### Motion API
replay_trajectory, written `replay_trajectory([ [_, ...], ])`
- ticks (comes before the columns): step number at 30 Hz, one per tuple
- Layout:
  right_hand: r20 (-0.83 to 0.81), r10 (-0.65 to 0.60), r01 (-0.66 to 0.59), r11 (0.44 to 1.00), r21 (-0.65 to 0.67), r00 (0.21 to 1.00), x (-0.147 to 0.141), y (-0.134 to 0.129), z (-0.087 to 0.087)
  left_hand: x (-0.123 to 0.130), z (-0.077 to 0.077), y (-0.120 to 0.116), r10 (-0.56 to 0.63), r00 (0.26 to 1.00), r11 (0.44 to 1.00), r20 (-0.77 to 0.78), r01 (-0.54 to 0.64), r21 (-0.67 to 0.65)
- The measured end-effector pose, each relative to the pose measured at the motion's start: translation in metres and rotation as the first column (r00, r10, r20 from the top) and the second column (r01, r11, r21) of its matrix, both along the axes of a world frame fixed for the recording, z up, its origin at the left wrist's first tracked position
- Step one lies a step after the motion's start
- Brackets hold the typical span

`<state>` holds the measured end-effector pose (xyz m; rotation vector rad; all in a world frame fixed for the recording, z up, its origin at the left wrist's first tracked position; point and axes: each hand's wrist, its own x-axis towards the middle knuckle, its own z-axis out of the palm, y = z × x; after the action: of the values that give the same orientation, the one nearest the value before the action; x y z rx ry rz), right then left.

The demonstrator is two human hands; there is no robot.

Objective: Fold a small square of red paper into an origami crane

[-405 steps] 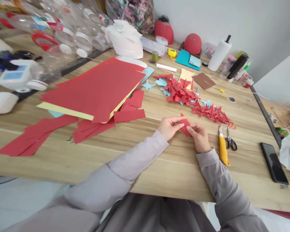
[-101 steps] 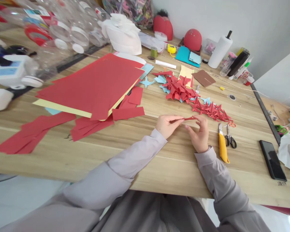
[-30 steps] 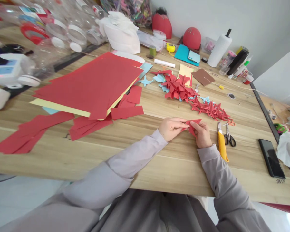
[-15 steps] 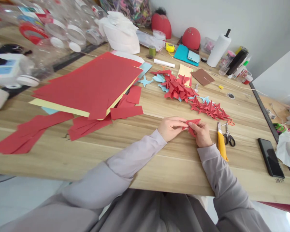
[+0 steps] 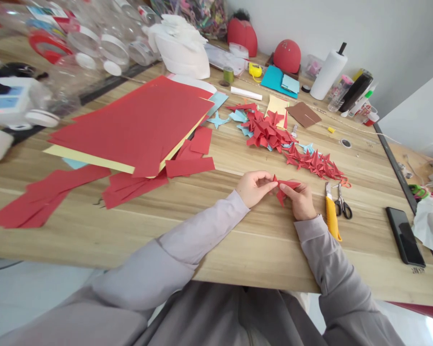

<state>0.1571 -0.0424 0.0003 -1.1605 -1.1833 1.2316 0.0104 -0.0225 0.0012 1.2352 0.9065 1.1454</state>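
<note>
Between my two hands is a red folded paper star (image 5: pixel 281 196), its points sticking out upward, downward and to the right. My left hand (image 5: pixel 255 188) pinches its left side between thumb and fingers. My right hand (image 5: pixel 303 201) grips the right side, thumb on top. Just beyond lie a row of red paper stars (image 5: pixel 315 163) and a heap of red folded pieces (image 5: pixel 267 129), with light blue stars among them. A yellow-handled knife (image 5: pixel 332 218) and black scissors (image 5: pixel 342 206) rest right of my right hand.
Large red sheets (image 5: pixel 137 125) lie stacked on the left, with cut red strips (image 5: pixel 46 197) around them. Plastic bottles (image 5: pixel 90 43) and a tissue pack (image 5: pixel 182 50) stand at the back left. A black phone (image 5: pixel 404 235) lies near the right edge. A yellow tape measure (image 5: pixel 255 70) sits behind.
The red star has turned in my hands, so a point now stands up near my left fingertips. My left fingers have shifted their pinch; my right hand stays nearly in place.
</note>
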Motion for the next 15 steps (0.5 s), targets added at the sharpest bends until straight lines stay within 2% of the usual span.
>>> replay_trajectory([
  [4,0.007,0.010,-0.010,1.000,0.005,1.000,-0.0003,-0.0002,-0.0007,-0.0008,0.0026,0.0004,-0.003,1.000,1.000,-0.001,0.003,-0.015],
  [9,-0.008,0.023,-0.023,1.000,-0.003,1.000,-0.0005,-0.0004,-0.0007,-0.0012,0.0067,0.0008,0.002,0.997,0.993,0.076,0.007,-0.118],
  [15,-0.011,0.019,-0.019,0.998,-0.059,1.000,0.0012,0.0013,-0.0024,-0.0027,0.0102,0.0012,-0.032,0.999,0.995,0.033,0.035,-0.089],
])
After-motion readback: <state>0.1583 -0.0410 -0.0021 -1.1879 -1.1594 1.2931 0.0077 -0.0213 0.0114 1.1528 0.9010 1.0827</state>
